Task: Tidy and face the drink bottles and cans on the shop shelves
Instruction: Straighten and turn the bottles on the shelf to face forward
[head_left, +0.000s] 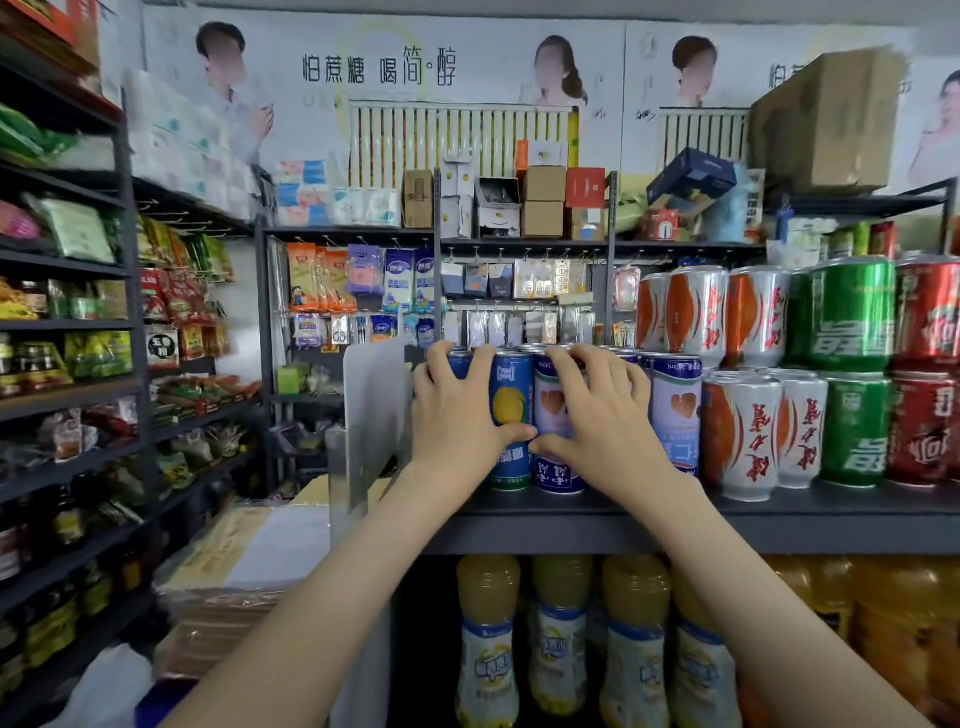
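Note:
Tall blue cans stand at the left end of the dark shelf (779, 512). My left hand (457, 415) curls round the blue can with a yellow fruit picture (511, 400), its thumb pressed low on the front. My right hand (602, 415) grips the neighbouring pale blue can with a heart mark (553, 400), fingers over the rim. Another heart-marked can (678, 410) stands just right of that hand. Further right, orange-and-white cans (740, 434), green cans (857, 431) and red cans (924, 426) are stacked two high.
A grey divider panel (374, 410) stands at the shelf's left end. Yellow juice bottles (558, 634) fill the shelf below. Racks of snack packets (98, 358) line the left wall, and cardboard boxes (543, 202) sit on the upper back shelf.

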